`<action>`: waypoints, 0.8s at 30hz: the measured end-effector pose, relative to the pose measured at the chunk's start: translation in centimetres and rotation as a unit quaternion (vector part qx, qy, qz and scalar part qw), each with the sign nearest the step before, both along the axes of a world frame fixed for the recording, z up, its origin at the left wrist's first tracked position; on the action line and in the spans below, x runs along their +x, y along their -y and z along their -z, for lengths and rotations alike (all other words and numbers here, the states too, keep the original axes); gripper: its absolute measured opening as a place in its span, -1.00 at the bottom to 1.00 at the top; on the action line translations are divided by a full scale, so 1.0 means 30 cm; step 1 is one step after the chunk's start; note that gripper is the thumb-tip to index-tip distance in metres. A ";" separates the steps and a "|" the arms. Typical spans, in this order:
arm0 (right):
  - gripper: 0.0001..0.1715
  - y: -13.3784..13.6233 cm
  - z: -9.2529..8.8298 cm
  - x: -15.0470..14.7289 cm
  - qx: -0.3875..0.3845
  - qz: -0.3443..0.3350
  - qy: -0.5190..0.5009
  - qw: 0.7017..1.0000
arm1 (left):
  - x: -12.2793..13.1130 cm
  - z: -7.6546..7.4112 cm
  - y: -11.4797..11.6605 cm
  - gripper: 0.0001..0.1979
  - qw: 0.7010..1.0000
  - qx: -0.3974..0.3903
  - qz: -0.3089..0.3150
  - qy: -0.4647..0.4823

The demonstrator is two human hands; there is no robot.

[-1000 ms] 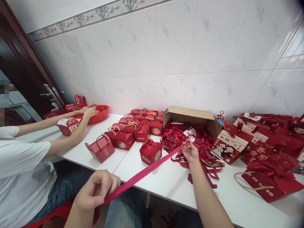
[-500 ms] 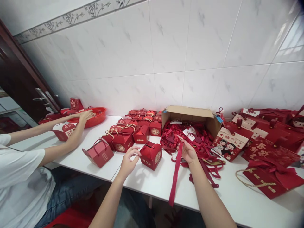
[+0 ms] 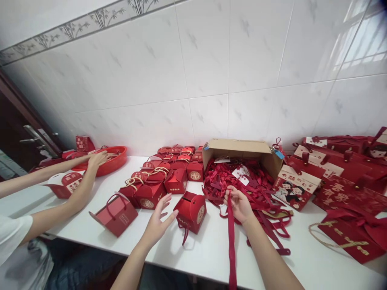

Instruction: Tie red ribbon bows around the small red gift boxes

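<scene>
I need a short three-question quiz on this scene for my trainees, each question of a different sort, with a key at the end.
1. What hangs from the right hand?
2. True or false: the left hand is closed in a fist.
3. Fill in the blank: a co-worker's hand is at the red plastic ____.

Key:
1. A red ribbon.
2. False; it is open, beside a small red box.
3. Basin.
</scene>
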State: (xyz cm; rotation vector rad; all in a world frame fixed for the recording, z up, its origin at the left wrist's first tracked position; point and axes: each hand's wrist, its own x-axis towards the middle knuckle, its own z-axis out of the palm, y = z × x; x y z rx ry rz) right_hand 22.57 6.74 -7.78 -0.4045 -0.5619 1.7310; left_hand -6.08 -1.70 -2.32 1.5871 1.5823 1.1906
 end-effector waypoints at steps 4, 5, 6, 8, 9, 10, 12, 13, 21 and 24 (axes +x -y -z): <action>-0.79 0.019 -0.034 -0.012 0.002 0.049 0.026 0.998 | 0.059 0.049 -0.059 -0.27 0.999 0.010 0.011 0.036; -0.75 0.026 -0.042 -0.019 0.009 0.056 0.035 0.998 | 0.073 0.061 -0.065 -0.27 0.999 0.017 0.016 0.036; -0.72 0.034 -0.049 -0.026 0.019 0.058 0.045 0.997 | 0.088 0.073 -0.068 -0.27 0.999 0.022 0.022 0.036; -0.66 0.050 -0.061 -0.041 0.038 0.045 0.067 0.996 | 0.118 0.091 -0.061 -0.29 0.999 0.019 0.029 0.035; -0.65 0.059 -0.064 -0.048 0.047 0.031 0.078 0.995 | 0.133 0.097 -0.053 -0.31 0.999 0.016 0.028 0.034; -0.64 0.067 -0.067 -0.053 0.056 0.012 0.089 0.994 | 0.149 0.100 -0.042 -0.33 0.999 0.016 0.024 0.028; -0.63 0.084 -0.072 -0.059 0.076 -0.033 0.109 0.991 | 0.179 0.101 -0.015 -0.36 0.999 0.039 0.012 -0.010; -0.62 0.092 -0.073 -0.060 0.085 -0.057 0.117 0.988 | 0.193 0.098 -0.002 -0.38 0.997 0.061 0.003 -0.039; -0.63 0.113 -0.074 -0.048 0.108 -0.166 0.167 0.966 | 0.243 0.068 0.032 -0.65 0.959 0.154 -0.029 -0.236; -0.66 0.109 -0.080 -0.046 0.086 -0.189 0.173 0.963 | 0.247 0.077 0.029 -0.69 0.966 0.137 -0.025 -0.218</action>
